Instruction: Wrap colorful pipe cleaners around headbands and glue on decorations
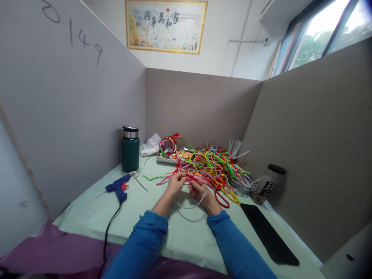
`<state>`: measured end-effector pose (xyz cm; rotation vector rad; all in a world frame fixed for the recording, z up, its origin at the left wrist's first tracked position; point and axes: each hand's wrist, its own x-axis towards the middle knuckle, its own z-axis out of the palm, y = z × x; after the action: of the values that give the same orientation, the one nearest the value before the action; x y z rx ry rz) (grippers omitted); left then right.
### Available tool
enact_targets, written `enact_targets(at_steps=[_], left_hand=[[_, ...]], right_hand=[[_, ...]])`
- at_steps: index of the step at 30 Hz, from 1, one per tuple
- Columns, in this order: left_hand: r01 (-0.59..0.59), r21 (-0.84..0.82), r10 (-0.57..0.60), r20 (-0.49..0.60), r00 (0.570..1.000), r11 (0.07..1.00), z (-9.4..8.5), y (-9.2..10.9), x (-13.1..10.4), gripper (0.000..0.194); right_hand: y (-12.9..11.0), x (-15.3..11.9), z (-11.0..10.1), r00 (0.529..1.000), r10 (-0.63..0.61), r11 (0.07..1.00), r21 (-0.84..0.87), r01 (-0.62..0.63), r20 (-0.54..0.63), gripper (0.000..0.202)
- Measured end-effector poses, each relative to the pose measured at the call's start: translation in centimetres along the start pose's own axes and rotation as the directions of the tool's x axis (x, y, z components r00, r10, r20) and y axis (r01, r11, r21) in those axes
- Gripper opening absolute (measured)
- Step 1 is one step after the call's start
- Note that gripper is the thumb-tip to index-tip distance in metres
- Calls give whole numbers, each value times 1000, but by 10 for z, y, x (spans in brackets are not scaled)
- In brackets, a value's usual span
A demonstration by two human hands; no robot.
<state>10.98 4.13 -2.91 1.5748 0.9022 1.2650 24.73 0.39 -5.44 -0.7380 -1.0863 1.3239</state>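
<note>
Blue sleeves (pixel 145 240) are lying nearest, pushed up off both wrists and leaving the fingers free for close work. Between the forearms, a pale hoop (pixel 192 208) is hanging below the right hand (pixel 203 193); whether that hand is gripping it cannot be told. The left hand (pixel 175 184) is pinching a red strand (pixel 190 177) with narrow, drawn-in fingers, and the right fingers are holding it from the other side, just as narrow. So the strand is sitting between the two hands, just above the tabletop (pixel 145 209). Handling so thin a piece is probably calling for fingertips set near each other, small even turns and light, steady tension, since slack could be letting it spring loose. The hoop is best hanging free, as it could be snagging in the pile (pixel 215 162) of coloured strands right behind the hands. Off to the left, a glue gun (pixel 117 188) is lying well apart from the fingers, a sensible spot. Farther back, a tray (pixel 171 161) and a flask (pixel 130 153) are standing out of the way.
</note>
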Motion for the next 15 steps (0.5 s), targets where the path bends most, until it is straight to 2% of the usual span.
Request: enact_targets(at_steps=[3, 6, 10, 15], left_hand=[[29, 14, -29, -20, 999, 999, -1, 2, -1, 21], [160, -25, -160, 1, 987, 987, -3, 5, -3, 25], [353, -137, -346, 75, 935, 926, -5, 12, -7, 23], [450, -122, -423, 196, 885, 885, -8, 22, -12, 11]], right_hand=[[-1, -1, 0, 999, 51, 999, 11, -51, -8, 32], [0, 0, -1, 997, 64, 997, 46, -62, -44, 30], [1, 4, -3, 995, 33, 997, 78, -25, -99, 27], [-7, 1, -2, 993, 19, 994, 109, -7, -114, 28]])
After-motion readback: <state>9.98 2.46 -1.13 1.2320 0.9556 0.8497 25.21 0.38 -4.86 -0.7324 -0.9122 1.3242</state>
